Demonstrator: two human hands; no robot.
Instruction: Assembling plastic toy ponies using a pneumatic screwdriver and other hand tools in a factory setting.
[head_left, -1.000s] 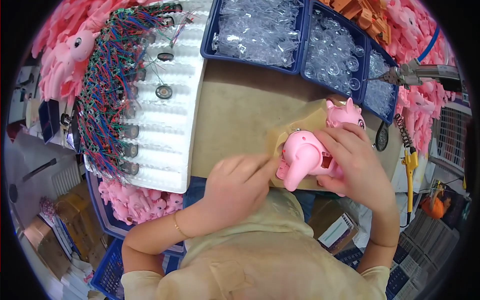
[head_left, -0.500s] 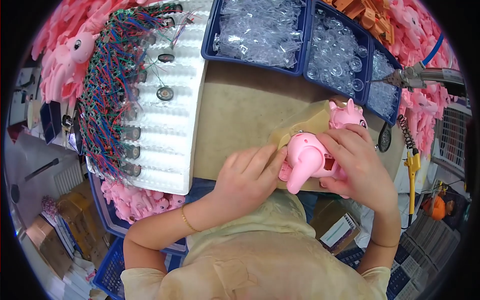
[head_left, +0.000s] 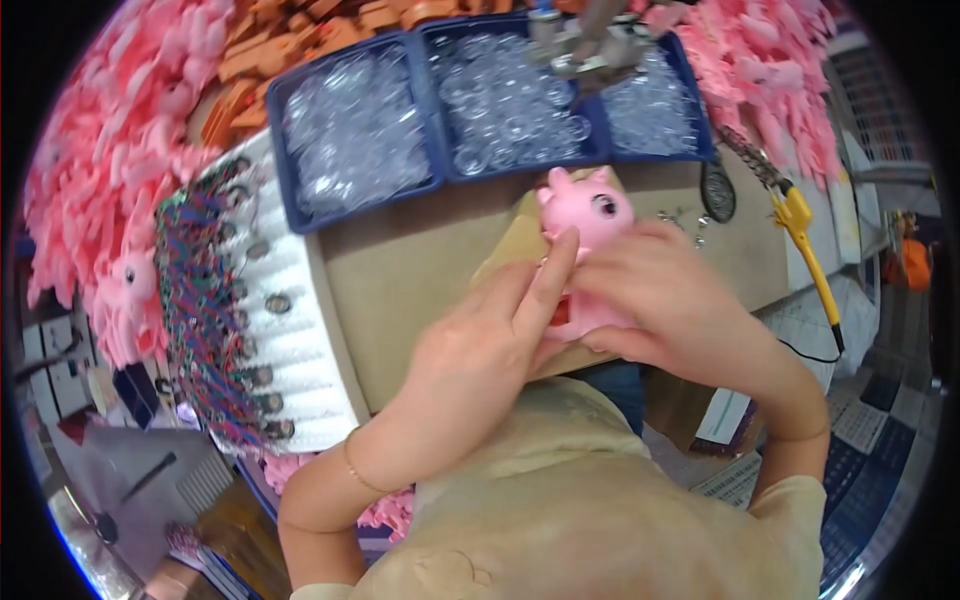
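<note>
In front of me on the table's near side is a pink toy pony, its head with a dark eye turned up and away from me. My left hand grips the body from the left, its index finger stretched along the neck. My right hand closes on the body from the right, with the thumb along the lower edge; its fingers are smeared by motion. A reddish opening in the body shows between the hands. Most of the body is hidden behind my fingers.
Blue bins of clear plastic parts line the far side, under a blurred metal tool. A white foam tray at left bears wired circuit boards and round speakers. Tiny metal parts and a yellow-handled tool are at right. Pink toys pile up.
The pony has turned in my hands, so its head now points away and its rounded rear no longer shows. My left hand has moved up onto the neck. The whole view has swung.
</note>
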